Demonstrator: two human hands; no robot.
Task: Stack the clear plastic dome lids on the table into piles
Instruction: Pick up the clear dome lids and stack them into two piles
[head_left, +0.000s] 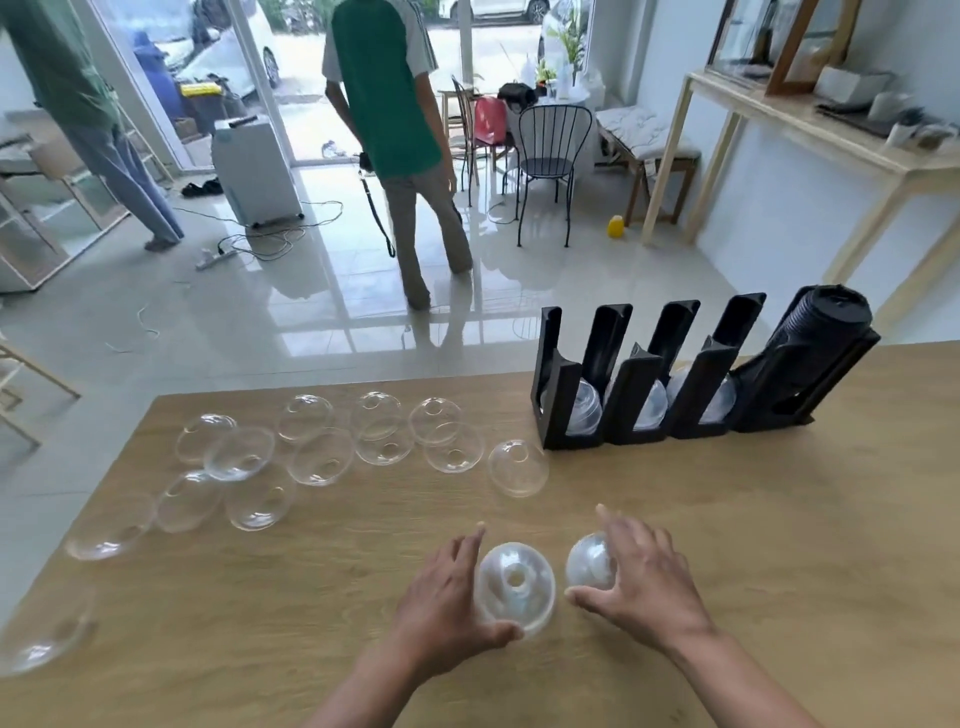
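Two clear dome lid items sit near the front of the wooden table (779, 545). My left hand (447, 592) grips a pile of nested dome lids (515, 584), thumb at its near rim and fingers along its left side. My right hand (644, 582) holds a dome lid (589, 564) just to the right, thumb under it and fingers spread over its far side. The two are a small gap apart. One loose lid (518, 467) lies just beyond my hands. Several more loose lids (317, 452) are scattered across the left half of the table, some at its left edge (111, 527).
A black multi-slot lid holder (649, 400) stands at the back right of the table, with clear lids low in its slots and a stack of black lids (815, 332) in the right slot. Two people stand on the tiled floor beyond the table.
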